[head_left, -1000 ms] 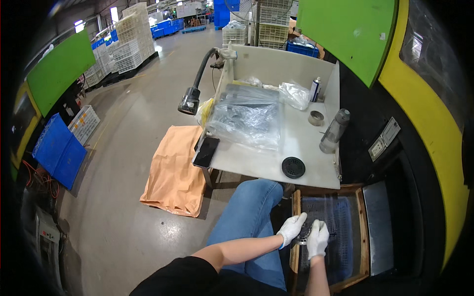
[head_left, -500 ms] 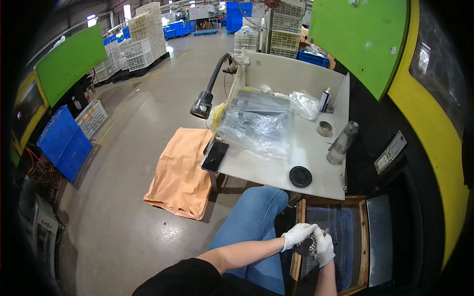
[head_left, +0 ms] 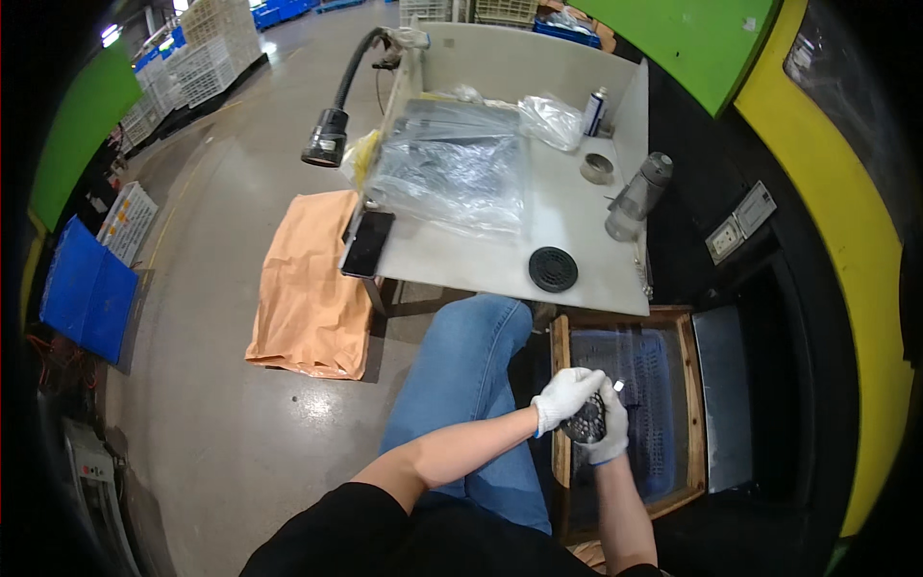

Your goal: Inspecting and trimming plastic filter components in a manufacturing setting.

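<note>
Over a wood-framed box at lower right, both white-gloved hands hold a black round perforated plastic part point(head_left: 585, 421). My left hand point(head_left: 567, 397) is closed on its upper left edge, fingers pointing right. Wrapped round its right side is my right hand point(head_left: 610, 435). The fingertips of both hands meet near the top of the part. A small pale, shiny piece point(head_left: 618, 385) juts out beside my right fingers; its kind is not clear. A similar black round grille point(head_left: 553, 269) lies flat on the white worktable point(head_left: 471, 269) ahead.
The wooden frame point(head_left: 689, 385) surrounds a blue basket point(head_left: 663, 338). On the worktable are clear plastic bags point(head_left: 452, 178), a tape roll point(head_left: 597, 169), a water bottle point(head_left: 638, 199), a spray can point(head_left: 595, 112) and a phone point(head_left: 368, 243). A lamp point(head_left: 327, 137) overhangs its left edge, above a brown paper bag point(head_left: 312, 288).
The view has tilted down and shifted right, so the table sits higher and further left. Both hands still hold the black part, which has turned between them.
</note>
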### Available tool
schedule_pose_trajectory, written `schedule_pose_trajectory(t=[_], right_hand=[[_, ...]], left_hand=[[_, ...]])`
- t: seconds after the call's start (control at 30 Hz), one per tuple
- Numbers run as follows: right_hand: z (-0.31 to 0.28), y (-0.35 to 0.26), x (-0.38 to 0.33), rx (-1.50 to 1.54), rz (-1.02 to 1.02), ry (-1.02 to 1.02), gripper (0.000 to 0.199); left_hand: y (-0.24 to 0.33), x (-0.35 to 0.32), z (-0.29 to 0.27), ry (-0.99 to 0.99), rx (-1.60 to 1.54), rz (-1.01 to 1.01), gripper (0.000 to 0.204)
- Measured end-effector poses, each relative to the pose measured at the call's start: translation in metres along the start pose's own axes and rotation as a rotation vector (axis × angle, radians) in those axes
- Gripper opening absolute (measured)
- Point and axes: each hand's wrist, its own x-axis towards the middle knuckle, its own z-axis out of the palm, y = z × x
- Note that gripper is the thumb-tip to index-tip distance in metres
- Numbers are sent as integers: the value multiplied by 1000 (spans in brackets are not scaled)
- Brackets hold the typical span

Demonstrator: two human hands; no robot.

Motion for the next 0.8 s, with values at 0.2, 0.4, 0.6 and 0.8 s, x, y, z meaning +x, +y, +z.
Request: schedule_pose_trajectory(t=[0.2, 0.4, 0.6, 0.8], right_hand=[[15, -17, 61, -464, -232, 136, 35], [79, -72, 157, -981, -434, 418, 45], [108, -81, 186, -1885, -396, 432, 63], [146, -93, 184, -2159, -315, 134, 91]], left_hand=[[6, 6, -8, 543, -181, 8, 46], [0, -12, 12, -123, 114, -183, 45], [4, -13, 12, -236, 56, -380, 37], [2, -11, 20, -232, 39, -393, 29]])
